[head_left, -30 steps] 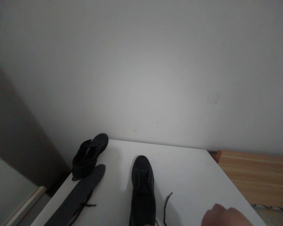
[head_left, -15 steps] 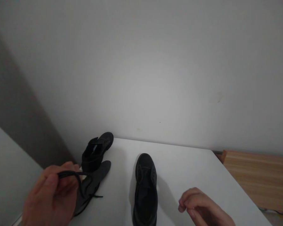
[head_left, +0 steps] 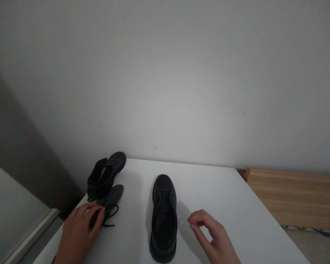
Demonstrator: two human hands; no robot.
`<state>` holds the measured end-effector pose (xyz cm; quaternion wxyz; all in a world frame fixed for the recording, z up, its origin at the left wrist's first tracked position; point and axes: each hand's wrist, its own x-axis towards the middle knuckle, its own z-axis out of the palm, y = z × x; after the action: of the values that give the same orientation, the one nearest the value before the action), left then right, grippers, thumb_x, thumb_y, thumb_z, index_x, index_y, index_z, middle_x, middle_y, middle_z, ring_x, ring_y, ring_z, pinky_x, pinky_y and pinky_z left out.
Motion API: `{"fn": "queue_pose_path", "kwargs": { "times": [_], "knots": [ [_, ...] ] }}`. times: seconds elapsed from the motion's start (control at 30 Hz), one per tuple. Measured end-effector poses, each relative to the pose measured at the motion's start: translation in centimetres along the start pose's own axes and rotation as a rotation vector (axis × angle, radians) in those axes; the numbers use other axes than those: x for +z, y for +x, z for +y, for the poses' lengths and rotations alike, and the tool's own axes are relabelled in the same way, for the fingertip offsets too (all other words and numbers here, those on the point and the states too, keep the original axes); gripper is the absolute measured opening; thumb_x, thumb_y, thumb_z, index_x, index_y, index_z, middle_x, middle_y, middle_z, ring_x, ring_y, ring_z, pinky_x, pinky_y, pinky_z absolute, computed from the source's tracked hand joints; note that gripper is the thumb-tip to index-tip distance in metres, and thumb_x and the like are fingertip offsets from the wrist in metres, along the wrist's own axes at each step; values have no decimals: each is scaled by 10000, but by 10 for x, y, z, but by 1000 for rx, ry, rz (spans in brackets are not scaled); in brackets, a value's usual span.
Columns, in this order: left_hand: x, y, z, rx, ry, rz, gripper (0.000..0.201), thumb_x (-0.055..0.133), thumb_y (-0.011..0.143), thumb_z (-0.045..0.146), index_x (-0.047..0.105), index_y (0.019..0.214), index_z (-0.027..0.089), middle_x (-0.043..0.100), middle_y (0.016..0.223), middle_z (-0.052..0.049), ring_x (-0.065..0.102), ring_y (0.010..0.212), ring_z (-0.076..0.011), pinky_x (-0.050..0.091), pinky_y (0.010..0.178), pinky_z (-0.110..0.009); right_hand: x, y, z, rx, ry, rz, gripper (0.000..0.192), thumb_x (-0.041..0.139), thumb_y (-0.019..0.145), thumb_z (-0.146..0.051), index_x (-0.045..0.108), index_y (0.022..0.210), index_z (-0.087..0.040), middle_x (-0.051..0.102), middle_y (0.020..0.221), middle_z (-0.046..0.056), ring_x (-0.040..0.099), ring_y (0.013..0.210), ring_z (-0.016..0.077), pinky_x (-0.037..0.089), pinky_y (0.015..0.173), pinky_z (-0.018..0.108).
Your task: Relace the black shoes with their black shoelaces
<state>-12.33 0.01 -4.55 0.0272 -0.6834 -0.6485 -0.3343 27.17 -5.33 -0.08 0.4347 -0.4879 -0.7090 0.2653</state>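
A black shoe (head_left: 164, 216) without a lace stands in the middle of the white table (head_left: 222, 205), toe pointing to the wall. My right hand (head_left: 213, 238) hovers just right of it, fingers loosely curled and holding nothing. My left hand (head_left: 78, 233) lies low on the table at the left, its fingers over a bundled black shoelace (head_left: 110, 216) and the near end of a dark insole (head_left: 112, 194). A loop of the lace sticks out past my fingertips. A second black shoe (head_left: 104, 176) lies at the table's back left corner.
A plain white wall rises right behind the table. A wooden surface (head_left: 291, 198) adjoins the table on the right. On the left the table edge drops to a dark gap and a pale panel (head_left: 13, 212).
My left hand came up holding the lace, then sank to the table over the insole. My right hand moved in from the lower right toward the middle shoe. The lace beside that shoe is gone.
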Motion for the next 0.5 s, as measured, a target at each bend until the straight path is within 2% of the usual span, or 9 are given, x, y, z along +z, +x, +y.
{"fn": "queue_pose_path", "kwargs": {
  "times": [0.07, 0.13, 0.2, 0.27, 0.3, 0.33, 0.37, 0.43, 0.5],
  "knots": [
    [5, -5, -6, 32, 90, -45, 353, 502, 897, 435, 736, 911, 170, 734, 1007, -174, 666, 958, -376, 485, 914, -543, 11, 6, 4, 5, -15, 10, 92, 557, 963, -260, 641, 991, -233, 678, 931, 43, 666, 843, 197, 560, 769, 306],
    [9, -9, -7, 41, 134, -56, 408, 468, 924, 459, 723, 1004, 150, 718, 1064, -180, 661, 999, -374, 498, 931, -552, 21, 14, 7, 30, 4, 24, 186, 570, 946, -267, 596, 1129, -238, 648, 1073, 65, 651, 920, 209, 571, 803, 339],
    [10, -10, -1, 28, 152, 38, 521, 419, 941, 516, 688, 1101, 98, 680, 1132, -213, 635, 1078, -410, 498, 955, -588, 30, 23, 10, 56, 24, 18, 325, 579, 929, -268, 524, 1249, -243, 587, 1208, 91, 621, 1022, 226, 576, 839, 367],
    [8, -10, 12, 15, 156, 169, 638, 366, 952, 569, 612, 1225, 49, 604, 1245, -252, 538, 1232, -477, 444, 1022, -649, 37, 31, 11, 63, 19, -14, 422, 588, 911, -260, 466, 1315, -247, 525, 1281, 105, 578, 1107, 239, 569, 882, 391],
    [6, -9, 20, 13, 145, 225, 660, 348, 958, 578, 566, 1281, 44, 558, 1304, -260, 466, 1307, -501, 401, 1061, -673, 40, 35, 12, 64, 4, -35, 456, 593, 903, -252, 447, 1335, -248, 500, 1301, 108, 555, 1147, 245, 562, 905, 402],
    [4, -7, 30, 30, 121, 228, 630, 350, 971, 556, 518, 1337, 71, 519, 1359, -245, 409, 1363, -498, 371, 1097, -673, 43, 38, 12, 63, -15, -55, 478, 593, 896, -242, 437, 1348, -249, 479, 1317, 110, 531, 1185, 253, 555, 922, 413],
    [2, -6, 41, 47, 92, 246, 582, 352, 982, 527, 484, 1368, 113, 497, 1385, -225, 406, 1374, -483, 365, 1108, -673, 46, 42, 13, 64, -36, -73, 491, 588, 891, -233, 432, 1357, -249, 460, 1331, 111, 508, 1217, 261, 549, 935, 423],
    [3, -2, 69, 151, 6, 141, 450, 439, 992, 412, 478, 1371, 174, 540, 1376, -183, 542, 1296, -387, 472, 1076, -582, 51, 48, 14, 61, -65, -100, 496, 557, 887, -205, 433, 1364, -253, 440, 1344, 109, 483, 1257, 272, 550, 931, 432],
    [9, 4, 101, 276, -42, 17, 399, 542, 956, 343, 512, 1346, 262, 634, 1327, -82, 623, 1238, -266, 548, 1043, -416, 55, 51, 15, 49, -69, -116, 497, 508, 883, -166, 434, 1365, -262, 433, 1351, 104, 480, 1272, 270, 562, 907, 422]
  ]
}}
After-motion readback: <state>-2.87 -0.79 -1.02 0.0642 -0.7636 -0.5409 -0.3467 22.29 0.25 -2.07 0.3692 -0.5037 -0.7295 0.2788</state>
